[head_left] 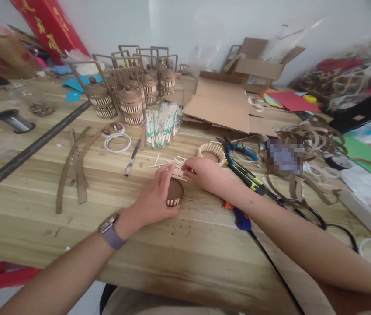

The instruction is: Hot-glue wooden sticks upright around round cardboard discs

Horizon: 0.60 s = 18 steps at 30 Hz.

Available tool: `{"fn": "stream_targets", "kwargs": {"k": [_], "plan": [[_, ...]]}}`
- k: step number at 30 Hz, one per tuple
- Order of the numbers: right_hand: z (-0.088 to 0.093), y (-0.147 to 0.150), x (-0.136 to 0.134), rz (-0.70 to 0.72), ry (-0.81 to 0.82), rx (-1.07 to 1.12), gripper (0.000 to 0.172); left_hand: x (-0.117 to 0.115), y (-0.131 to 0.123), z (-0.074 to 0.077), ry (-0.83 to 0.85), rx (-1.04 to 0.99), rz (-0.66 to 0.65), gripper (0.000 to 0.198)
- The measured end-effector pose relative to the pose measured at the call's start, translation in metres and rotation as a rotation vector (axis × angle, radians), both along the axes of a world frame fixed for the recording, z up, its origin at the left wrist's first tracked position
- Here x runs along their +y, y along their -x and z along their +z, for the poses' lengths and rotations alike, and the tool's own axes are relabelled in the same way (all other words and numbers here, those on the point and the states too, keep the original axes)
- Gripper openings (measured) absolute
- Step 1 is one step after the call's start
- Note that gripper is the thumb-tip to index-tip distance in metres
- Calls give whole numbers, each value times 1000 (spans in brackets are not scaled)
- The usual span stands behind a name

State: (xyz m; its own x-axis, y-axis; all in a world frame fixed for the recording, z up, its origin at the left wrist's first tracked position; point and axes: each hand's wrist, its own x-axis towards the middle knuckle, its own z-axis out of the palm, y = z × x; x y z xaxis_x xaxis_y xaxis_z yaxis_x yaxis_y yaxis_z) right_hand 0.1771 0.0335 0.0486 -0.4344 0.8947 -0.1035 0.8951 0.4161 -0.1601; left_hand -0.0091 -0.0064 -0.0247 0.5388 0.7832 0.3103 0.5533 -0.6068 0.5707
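Left hand [154, 199], fingers curled, clasps the stick-rimmed brown basket [174, 192]; right hand [205, 173] fingers pinch loose sticks [179, 171].

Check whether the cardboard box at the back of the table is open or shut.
Open: the cardboard box has its top flaps spread apart and folded outward.

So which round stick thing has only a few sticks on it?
The brown cardboard disc under the left hand; the ring behind the right hand has sticks all round.
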Motion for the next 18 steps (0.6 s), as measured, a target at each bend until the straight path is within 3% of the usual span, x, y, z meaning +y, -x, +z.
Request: {"fn": "stream_targets", "kwargs": {"k": [8,14,18], "plan": [[-15,24,17,-4,15,2,23,1,-1,-2,-37,-14,-12,119],[-7,10,12,-50,-1,101,18,1,0,0,9,-11,-18,121],[-3,-9,-12,-41,1,242,12,0,0,1,44,-2,-18,115]]}}
